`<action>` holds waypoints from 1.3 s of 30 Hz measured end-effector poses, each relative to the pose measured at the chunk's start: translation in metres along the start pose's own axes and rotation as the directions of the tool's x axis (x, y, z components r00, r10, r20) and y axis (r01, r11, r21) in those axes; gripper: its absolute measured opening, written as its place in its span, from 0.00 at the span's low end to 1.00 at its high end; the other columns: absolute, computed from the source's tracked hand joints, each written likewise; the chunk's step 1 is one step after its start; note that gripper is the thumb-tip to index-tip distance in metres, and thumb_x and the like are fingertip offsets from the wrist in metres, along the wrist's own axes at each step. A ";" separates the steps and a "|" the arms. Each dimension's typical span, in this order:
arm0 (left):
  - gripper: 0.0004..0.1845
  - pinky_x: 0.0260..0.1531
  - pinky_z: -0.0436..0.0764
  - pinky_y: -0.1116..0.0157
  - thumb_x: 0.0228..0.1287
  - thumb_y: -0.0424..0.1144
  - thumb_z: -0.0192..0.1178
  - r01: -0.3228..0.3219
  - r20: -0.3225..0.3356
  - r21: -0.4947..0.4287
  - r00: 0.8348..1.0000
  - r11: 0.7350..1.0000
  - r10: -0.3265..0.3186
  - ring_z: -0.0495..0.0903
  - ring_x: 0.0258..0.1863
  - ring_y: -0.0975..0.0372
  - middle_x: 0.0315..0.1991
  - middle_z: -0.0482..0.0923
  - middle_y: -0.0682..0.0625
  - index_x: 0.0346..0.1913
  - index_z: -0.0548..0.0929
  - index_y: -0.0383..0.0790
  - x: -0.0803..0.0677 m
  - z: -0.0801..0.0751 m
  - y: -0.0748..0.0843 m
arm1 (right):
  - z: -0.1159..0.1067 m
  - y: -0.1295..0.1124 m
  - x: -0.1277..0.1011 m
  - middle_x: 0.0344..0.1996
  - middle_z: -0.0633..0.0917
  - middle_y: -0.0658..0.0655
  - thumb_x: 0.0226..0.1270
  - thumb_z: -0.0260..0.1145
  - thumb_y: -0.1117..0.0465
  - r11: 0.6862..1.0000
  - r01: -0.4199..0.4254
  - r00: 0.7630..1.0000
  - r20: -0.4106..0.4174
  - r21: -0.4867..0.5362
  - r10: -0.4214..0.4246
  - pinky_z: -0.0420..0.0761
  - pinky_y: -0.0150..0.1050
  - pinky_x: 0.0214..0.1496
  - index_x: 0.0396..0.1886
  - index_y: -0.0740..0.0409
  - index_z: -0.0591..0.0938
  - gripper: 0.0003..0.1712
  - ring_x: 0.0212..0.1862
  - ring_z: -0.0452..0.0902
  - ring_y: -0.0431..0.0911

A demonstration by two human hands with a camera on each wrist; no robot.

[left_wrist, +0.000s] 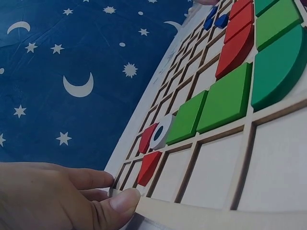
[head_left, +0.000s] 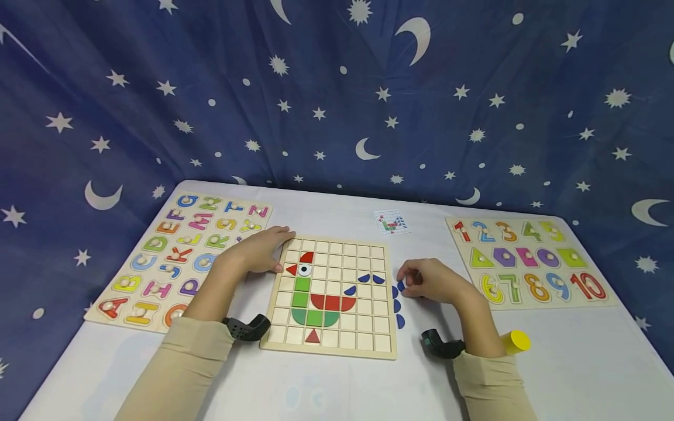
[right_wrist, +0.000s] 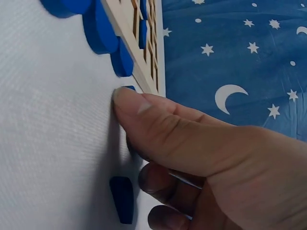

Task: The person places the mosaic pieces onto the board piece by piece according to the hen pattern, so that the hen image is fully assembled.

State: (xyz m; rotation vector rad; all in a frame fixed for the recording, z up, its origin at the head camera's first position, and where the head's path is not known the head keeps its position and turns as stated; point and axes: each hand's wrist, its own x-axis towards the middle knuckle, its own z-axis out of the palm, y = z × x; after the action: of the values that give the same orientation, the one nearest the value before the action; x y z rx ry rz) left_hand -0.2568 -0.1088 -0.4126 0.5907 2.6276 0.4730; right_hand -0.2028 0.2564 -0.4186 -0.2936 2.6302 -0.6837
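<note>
A small blue piece [head_left: 401,286] lies on the white table [head_left: 337,386] just beside the right edge of the wooden grid board [head_left: 332,295], and the right hand [head_left: 429,280] pinches it with curled fingers [right_wrist: 144,112]. More blue pieces [head_left: 398,313] lie along that same edge (two others sit inside the grid). The left hand [head_left: 260,250] rests at the board's upper left corner, thumb and fingers [left_wrist: 88,178] curled lightly over its rim. On the board a bird shape stands in red and green blocks. An alphabet puzzle [head_left: 179,257] lies left, a number puzzle [head_left: 529,263] right, a small picture card [head_left: 392,223] behind
</note>
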 end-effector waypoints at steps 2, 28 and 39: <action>0.43 0.71 0.56 0.46 0.55 0.37 0.68 0.000 0.002 0.001 1.000 1.000 0.000 0.52 0.73 0.45 0.75 0.50 0.40 0.73 0.59 0.40 0.000 0.000 0.000 | 0.002 0.000 0.001 0.25 0.76 0.50 0.53 0.73 0.64 1.000 0.001 1.000 -0.015 -0.002 -0.001 0.72 0.35 0.33 0.36 0.51 0.81 0.11 0.31 0.71 0.43; 0.43 0.72 0.55 0.47 0.55 0.37 0.68 -0.007 0.005 0.010 1.000 1.000 0.007 0.50 0.74 0.46 0.75 0.50 0.39 0.73 0.59 0.39 0.001 0.000 0.000 | 0.001 -0.007 0.005 0.35 0.82 0.51 0.67 0.61 0.61 0.994 0.105 0.984 -0.142 -0.012 -0.106 0.75 0.35 0.36 0.43 0.53 0.83 0.07 0.34 0.73 0.43; 0.43 0.72 0.54 0.47 0.54 0.37 0.68 -0.011 0.000 0.002 1.000 1.000 0.011 0.50 0.74 0.45 0.75 0.50 0.39 0.72 0.59 0.39 0.001 -0.001 0.000 | 0.004 -0.017 0.006 0.34 0.82 0.49 0.65 0.64 0.61 0.987 0.160 0.979 -0.132 0.027 -0.155 0.76 0.34 0.33 0.40 0.49 0.83 0.06 0.34 0.72 0.44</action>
State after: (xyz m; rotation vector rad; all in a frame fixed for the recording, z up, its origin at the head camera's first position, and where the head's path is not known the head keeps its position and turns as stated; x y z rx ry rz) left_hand -0.2579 -0.1089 -0.4121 0.6062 2.6262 0.4731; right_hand -0.2049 0.2385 -0.4151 -0.4659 2.7343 -0.8281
